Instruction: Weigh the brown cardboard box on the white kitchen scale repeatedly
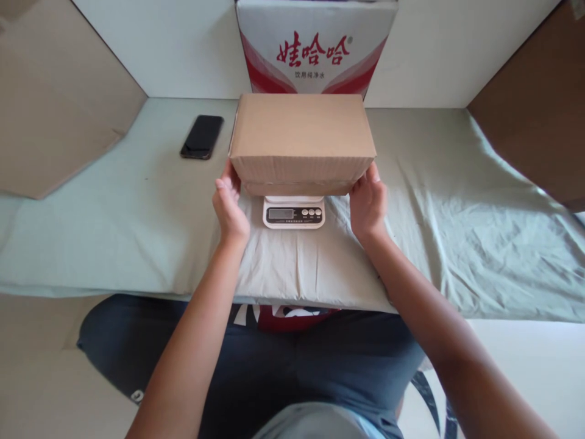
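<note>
A plain brown cardboard box (302, 128) sits level between my hands in the middle of the head view. My left hand (230, 204) grips its lower left side, fingers partly hidden behind the edge. On the lower right side, my right hand (369, 201) grips it the same way. Under the box is a white digital kitchen scale (294, 223), with only its front panel, small display and round buttons showing. The box hides most of the weighing plate, so I cannot tell whether the box rests on it or is held just above.
A black phone (202, 136) lies left of the box on the pale green cloth (150, 244). Behind stands a white and red carton (315, 52) with Chinese lettering, against a white wall. Large brown cardboard panels (59, 97) flank the surface at left and right.
</note>
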`<state>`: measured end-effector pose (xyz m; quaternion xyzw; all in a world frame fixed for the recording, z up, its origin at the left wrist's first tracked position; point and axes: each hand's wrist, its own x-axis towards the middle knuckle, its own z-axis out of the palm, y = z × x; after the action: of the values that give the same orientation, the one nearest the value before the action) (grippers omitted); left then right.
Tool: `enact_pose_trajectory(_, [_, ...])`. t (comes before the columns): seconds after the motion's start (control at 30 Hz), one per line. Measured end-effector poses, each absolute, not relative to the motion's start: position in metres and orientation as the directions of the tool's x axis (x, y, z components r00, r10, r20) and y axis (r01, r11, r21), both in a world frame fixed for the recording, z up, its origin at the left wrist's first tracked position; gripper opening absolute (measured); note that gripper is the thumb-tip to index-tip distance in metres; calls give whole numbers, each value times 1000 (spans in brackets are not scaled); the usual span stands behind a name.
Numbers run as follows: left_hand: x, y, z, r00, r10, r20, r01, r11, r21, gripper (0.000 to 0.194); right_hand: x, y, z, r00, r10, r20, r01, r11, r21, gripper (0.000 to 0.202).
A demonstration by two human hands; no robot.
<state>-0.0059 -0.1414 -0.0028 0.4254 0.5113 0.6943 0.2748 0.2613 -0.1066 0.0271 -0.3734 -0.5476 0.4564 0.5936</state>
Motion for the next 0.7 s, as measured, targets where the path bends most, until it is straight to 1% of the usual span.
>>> enact_pose_trajectory(0.27, [-3,-137,1,-454,837,304,21,-331,943,107,256,-106,26,10,945,326,-131,325,-937,76])
enact_pose_trajectory(0.47, [2,-136,8,-433,856,281,-25,-323,946,109,254,-102,22,-14,937,348,-154,342,-927,66])
enact_pose_trajectory(0.57, [8,-137,11,-409,872,270,-60,-321,945,107,251,-105,21,4,938,346,-120,344,-931,69])
enact_pose_trajectory(0.7, [12,-144,20,-366,878,307,-88,-361,928,106,251,-118,34,43,936,349,-100,352,-931,75])
